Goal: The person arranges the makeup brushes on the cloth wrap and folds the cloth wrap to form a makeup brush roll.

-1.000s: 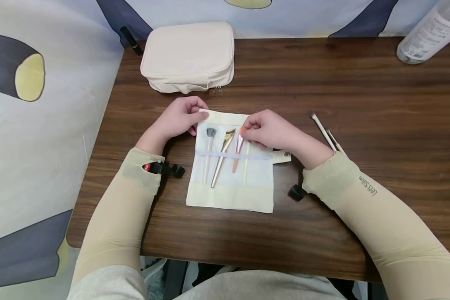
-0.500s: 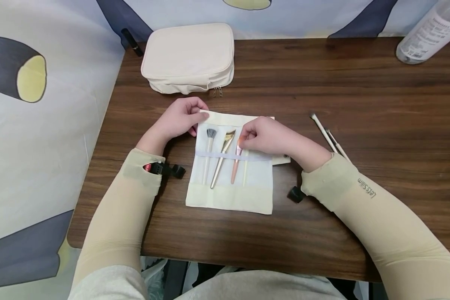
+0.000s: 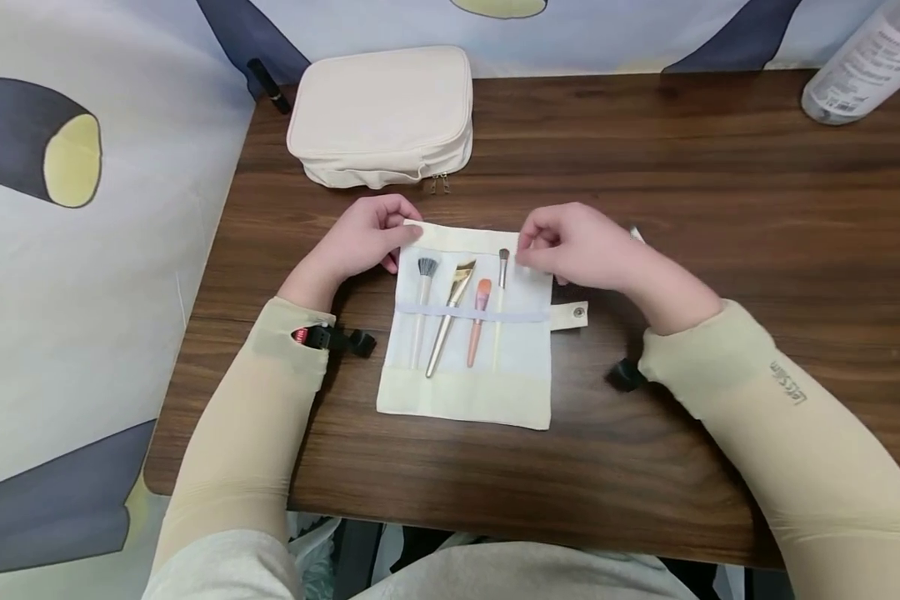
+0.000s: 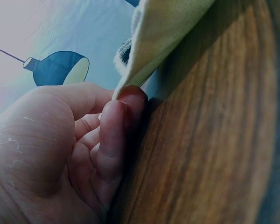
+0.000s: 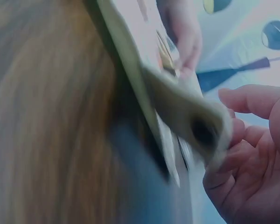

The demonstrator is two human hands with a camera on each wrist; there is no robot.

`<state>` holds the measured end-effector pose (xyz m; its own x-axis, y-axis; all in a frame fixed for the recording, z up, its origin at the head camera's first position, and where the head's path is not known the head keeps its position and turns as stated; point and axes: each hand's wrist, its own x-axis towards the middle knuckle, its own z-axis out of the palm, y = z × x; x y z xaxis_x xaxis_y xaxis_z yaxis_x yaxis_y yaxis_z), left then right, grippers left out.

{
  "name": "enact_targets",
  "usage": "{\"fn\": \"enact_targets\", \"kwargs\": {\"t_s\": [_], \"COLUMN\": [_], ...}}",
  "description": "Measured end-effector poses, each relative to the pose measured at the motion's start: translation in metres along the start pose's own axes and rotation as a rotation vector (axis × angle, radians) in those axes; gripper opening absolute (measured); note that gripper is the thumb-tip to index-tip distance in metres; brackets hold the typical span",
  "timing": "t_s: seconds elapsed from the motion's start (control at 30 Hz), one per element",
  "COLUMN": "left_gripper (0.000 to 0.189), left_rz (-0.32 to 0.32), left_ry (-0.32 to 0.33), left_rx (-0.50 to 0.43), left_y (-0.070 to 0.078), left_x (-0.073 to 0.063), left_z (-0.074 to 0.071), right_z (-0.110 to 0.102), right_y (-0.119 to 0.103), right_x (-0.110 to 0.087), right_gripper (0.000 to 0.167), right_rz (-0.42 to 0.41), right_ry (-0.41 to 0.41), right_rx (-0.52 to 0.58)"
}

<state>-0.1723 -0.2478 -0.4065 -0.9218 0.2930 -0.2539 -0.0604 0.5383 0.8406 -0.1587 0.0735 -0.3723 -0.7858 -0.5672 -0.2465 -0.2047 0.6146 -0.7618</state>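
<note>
A cream brush roll (image 3: 465,396) lies spread out on the table. Under its elastic band (image 3: 521,317) sit a grey-tipped brush (image 3: 423,287), a gold slanted brush (image 3: 446,321), a short pink brush (image 3: 476,321) and a slim dark-tipped brush (image 3: 502,279). My left hand (image 3: 367,237) pinches the roll's upper left corner, its thumb on top; the left wrist view shows the fabric edge (image 4: 165,37) between the fingertips. My right hand (image 3: 585,246) is at the upper right edge, fingers loosely bent, thumb apart from them and nothing between. The snap strap (image 3: 570,316) sticks out below it.
A cream zip case (image 3: 382,112) stands behind the roll, with a black tube (image 3: 268,86) at its left. A clear labelled bottle (image 3: 866,67) stands at the back right. Another brush tip (image 3: 636,234) shows behind my right wrist, mostly hidden.
My right hand slid the pink brush down under the band, then let go of it and moved right to the roll's edge. My left hand stayed at its corner.
</note>
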Motion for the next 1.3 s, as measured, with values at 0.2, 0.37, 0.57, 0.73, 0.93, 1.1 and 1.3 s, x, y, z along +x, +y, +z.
{"fn": "enact_targets", "kwargs": {"t_s": [0.2, 0.37, 0.57, 0.73, 0.93, 1.1, 1.3], "left_gripper": [0.014, 0.015, 0.015, 0.014, 0.015, 0.014, 0.014], "left_rz": [-0.015, -0.005, -0.012, -0.003, -0.003, 0.002, 0.0], "left_ry": [0.003, 0.01, 0.018, 0.014, 0.006, 0.003, 0.001], "left_rx": [-0.008, -0.013, -0.023, -0.024, -0.007, -0.01, -0.015], "left_y": [-0.002, -0.003, -0.005, -0.004, -0.001, 0.0, -0.001], "left_x": [-0.003, -0.005, -0.006, -0.003, -0.002, -0.001, 0.0], "left_z": [0.0, -0.002, -0.004, -0.001, -0.002, -0.001, 0.0], "right_z": [-0.024, -0.04, -0.054, -0.067, -0.07, -0.067, -0.066], "right_y": [0.019, 0.034, 0.05, 0.065, 0.076, 0.077, 0.075], "right_x": [-0.024, -0.044, -0.06, -0.072, -0.082, -0.084, -0.084], "right_gripper": [0.012, 0.015, 0.017, 0.016, 0.015, 0.017, 0.019], "right_rz": [0.073, 0.119, 0.141, 0.198, 0.244, 0.276, 0.317], "right_ry": [-0.009, 0.009, 0.038, 0.027, -0.049, -0.064, -0.061], "right_rx": [-0.122, -0.223, -0.334, -0.401, -0.507, -0.552, -0.568]}}
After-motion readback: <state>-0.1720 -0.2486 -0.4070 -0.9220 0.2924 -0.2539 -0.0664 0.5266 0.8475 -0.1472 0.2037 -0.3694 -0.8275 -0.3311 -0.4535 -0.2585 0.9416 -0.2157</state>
